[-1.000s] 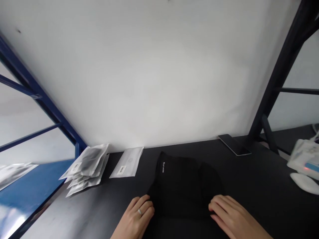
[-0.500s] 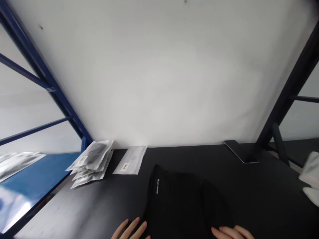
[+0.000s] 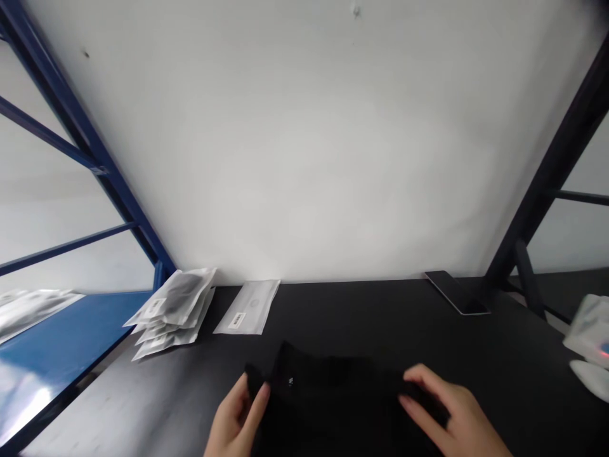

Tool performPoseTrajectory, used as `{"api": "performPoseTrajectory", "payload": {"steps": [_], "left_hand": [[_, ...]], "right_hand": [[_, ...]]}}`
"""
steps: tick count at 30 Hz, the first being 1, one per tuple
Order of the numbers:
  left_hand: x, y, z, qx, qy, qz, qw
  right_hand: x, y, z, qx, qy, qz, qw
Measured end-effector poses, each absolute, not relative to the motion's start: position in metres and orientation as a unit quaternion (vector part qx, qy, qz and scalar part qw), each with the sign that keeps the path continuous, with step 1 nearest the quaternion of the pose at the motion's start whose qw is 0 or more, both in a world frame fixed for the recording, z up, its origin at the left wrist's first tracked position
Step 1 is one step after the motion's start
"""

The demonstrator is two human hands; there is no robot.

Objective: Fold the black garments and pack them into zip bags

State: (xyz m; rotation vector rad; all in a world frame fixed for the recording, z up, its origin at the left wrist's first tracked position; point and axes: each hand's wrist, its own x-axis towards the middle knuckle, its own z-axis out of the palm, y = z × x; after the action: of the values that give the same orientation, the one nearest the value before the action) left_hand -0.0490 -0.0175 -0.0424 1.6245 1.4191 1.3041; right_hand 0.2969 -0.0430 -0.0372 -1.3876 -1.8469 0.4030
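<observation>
A piece of black cloth (image 3: 333,406) with small white lettering near its upper left lies at the front of the black table. Its exact kind does not show. My left hand (image 3: 238,416) pinches the cloth's left edge between thumb and fingers. On the opposite side, my right hand (image 3: 442,409) grips the right edge, where a fold of the fabric lies between thumb and fingers. The lower part of the cloth runs out of view at the bottom.
A stack of clear packets (image 3: 176,304) sits at the back left of the table (image 3: 356,317), beside a single flat packet (image 3: 250,308) with a label. A phone-like black slab (image 3: 457,293) lies back right. At the right edge is a white object (image 3: 590,330). Blue posts (image 3: 95,146) stand left.
Both hands have moved up along the cloth and closed on its side edges. The cloth's upper edge has come nearer, and much of the lettering is now hidden.
</observation>
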Motion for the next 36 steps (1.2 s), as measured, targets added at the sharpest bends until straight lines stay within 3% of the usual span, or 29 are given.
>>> {"api": "performPoseTrajectory", "payload": {"steps": [5,8,13,17,19,24,31,36], "left_hand": [[-0.027,0.016,-0.066,0.572,0.561,0.474,0.366],[-0.031,0.020,-0.089,0.586,0.575,0.464,0.332],[-0.037,0.009,-0.086,0.670,0.581,0.428,0.176],[-0.027,-0.003,-0.070,0.762,0.505,0.395,-0.090],[-0.017,-0.007,-0.068,0.804,0.455,0.351,-0.154],[0.009,-0.010,-0.079,0.876,0.386,0.222,-0.185],[0.013,-0.005,-0.093,0.884,0.394,0.192,-0.159],[0.011,-0.008,-0.092,0.875,0.412,0.196,-0.162]], "right_hand": [[0.287,-0.008,-0.044,-0.608,-0.725,0.141,0.291],[0.289,-0.002,-0.058,-0.618,-0.728,0.115,0.273],[0.287,-0.009,-0.068,-0.642,-0.723,0.039,0.252],[0.274,-0.024,-0.063,-0.594,-0.734,-0.187,0.270],[0.265,-0.031,-0.059,-0.524,-0.770,-0.243,0.272],[0.251,-0.032,-0.060,-0.417,-0.870,-0.169,0.200],[0.254,-0.026,-0.064,-0.458,-0.882,0.013,0.107],[0.254,-0.026,-0.056,-0.476,-0.874,0.063,0.080]]}}
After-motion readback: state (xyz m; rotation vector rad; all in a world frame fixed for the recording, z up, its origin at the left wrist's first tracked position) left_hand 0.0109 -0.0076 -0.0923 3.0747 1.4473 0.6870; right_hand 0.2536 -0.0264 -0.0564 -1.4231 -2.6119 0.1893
